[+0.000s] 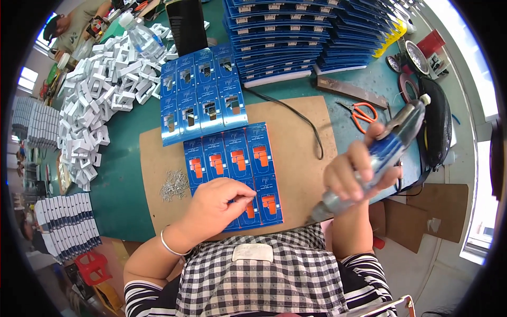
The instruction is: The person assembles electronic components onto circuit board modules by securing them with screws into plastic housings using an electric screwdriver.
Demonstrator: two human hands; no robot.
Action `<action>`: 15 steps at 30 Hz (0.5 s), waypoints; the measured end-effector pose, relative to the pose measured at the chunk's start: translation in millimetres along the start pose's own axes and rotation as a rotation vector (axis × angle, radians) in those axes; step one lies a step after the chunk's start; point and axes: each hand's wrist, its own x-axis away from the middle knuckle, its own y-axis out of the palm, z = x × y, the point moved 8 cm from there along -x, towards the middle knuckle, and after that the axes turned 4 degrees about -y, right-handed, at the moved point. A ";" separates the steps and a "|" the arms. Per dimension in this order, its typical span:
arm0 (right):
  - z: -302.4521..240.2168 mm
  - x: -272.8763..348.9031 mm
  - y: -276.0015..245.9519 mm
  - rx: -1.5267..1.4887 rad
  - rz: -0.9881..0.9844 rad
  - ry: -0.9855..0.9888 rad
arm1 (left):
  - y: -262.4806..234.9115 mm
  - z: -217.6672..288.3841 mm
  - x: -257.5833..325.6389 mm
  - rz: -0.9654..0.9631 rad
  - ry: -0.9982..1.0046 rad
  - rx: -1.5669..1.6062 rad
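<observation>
My left hand (219, 205) is over the lower part of a blue circuit board panel (228, 138), its thumb and forefinger pinched together. Whatever sits in that pinch is too small to make out. Several orange plastic pieces (260, 156) show in the panel's cutouts; the hand covers some of the lower ones. Off to the right of the panel, my right hand (353, 168) is wrapped round a blue and grey power screwdriver (388, 149), held tilted and slightly blurred. A pile of small screws (174, 185) lies left of the panel on a brown board (301, 185).
Another blue panel (203, 98) overlaps the far edge. Stacked blue panels (280, 42) stand behind, with orange-handled cutters (363, 115), a metal bar (353, 92) and a black cable (296, 117) nearby. White plastic frames (100, 100) heap at left. Another person (76, 26) sits far left.
</observation>
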 end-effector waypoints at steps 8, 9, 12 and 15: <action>-15.3 1.2 24.0 0.693 0.099 -0.158 | 29.8 18.7 -20.7 -0.025 0.266 -0.300; -16.4 3.9 26.0 0.698 0.104 -0.165 | 32.8 17.8 -23.3 -0.041 0.244 -0.331; -17.0 7.4 37.8 0.871 0.004 -0.147 | 37.3 14.9 -26.4 -0.041 0.212 -0.336; -12.8 8.2 43.8 0.958 0.082 -0.065 | 38.7 12.8 -27.7 -0.053 0.187 -0.335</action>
